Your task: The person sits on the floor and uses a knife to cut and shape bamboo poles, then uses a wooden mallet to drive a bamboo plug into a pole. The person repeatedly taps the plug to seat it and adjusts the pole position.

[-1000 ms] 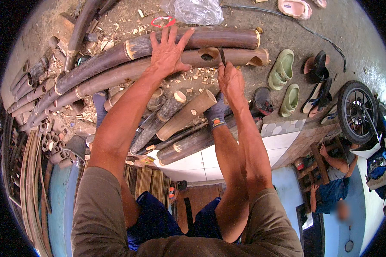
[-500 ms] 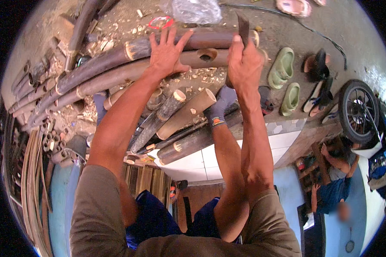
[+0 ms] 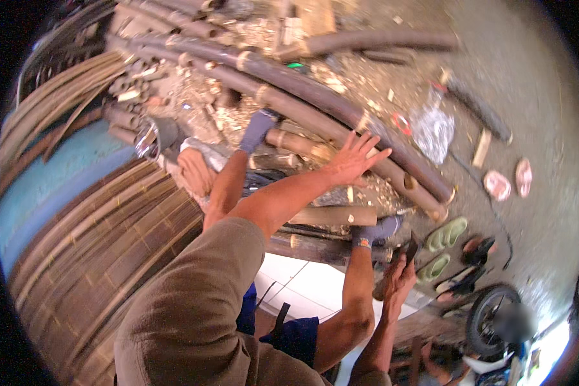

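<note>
The head view showed a long brown bamboo pole (image 3: pixel 305 116) lying on the floor, running from the upper left down to the right, with a hole (image 3: pixel 410 182) cut through its wall near the right-hand end. A darker pole (image 3: pixel 302 89) lay close along its far side. The left hand (image 3: pixel 350 161) lay over the holed pole with its fingers spread wide, the fingertips reaching toward the darker pole; it held nothing. The right hand (image 3: pixel 401 280) was closed around a tool with a dark blade (image 3: pixel 412 248), which pointed up and stood apart from the pole; the fist hid the handle, so its shape could not be told. Pale shavings (image 3: pixel 328 80) littered the ground around the poles. The person's feet wore grey-purple socks, the left foot (image 3: pixel 257 130) just beside the holed pole and the right foot (image 3: pixel 381 229) near the blade. Between the feet lay short bamboo pieces (image 3: pixel 338 215), and nearer the person were white tiles (image 3: pixel 305 281). Past the poles' right-hand ends were a pair of green sandals (image 3: pixel 447 235), a clear plastic bag (image 3: pixel 433 135) and pink slippers (image 3: pixel 497 185). Farther off, a black wheel (image 3: pixel 482 321) stood at the lower right, and long slats (image 3: pixel 109 251) filled the lower left.
</note>
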Demonstrator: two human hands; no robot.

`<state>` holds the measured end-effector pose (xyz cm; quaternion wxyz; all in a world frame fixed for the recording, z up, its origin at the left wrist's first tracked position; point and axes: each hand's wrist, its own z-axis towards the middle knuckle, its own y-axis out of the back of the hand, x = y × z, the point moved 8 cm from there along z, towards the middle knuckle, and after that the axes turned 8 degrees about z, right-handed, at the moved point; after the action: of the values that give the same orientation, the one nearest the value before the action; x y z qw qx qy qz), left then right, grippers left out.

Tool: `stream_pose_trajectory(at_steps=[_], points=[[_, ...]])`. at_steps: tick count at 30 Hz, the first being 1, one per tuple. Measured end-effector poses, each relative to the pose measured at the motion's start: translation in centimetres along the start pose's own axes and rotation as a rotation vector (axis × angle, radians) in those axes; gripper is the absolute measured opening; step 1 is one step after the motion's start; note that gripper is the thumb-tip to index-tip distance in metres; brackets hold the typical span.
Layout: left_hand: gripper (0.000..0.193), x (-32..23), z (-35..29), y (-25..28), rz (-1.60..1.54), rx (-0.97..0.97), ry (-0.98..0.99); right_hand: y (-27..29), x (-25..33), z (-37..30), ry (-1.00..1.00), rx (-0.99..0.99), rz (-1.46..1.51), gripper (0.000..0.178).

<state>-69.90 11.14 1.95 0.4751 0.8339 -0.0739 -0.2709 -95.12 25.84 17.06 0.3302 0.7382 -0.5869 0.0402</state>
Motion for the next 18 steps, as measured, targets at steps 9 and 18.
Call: stream_pose_trajectory(at_steps=[9, 18], points=[[0.101, 16.3, -25.8, 8.2, -0.243, 0.006, 0.689, -4.4, 13.0, -4.7, 0.238, 0.023, -0.097, 0.036], [0.092, 29.0, -47.0, 10.2, -0.417, -0.404, 1.123, -12.5, 32.7, -9.7, 0.494, 0.025, -0.44, 0.04]])
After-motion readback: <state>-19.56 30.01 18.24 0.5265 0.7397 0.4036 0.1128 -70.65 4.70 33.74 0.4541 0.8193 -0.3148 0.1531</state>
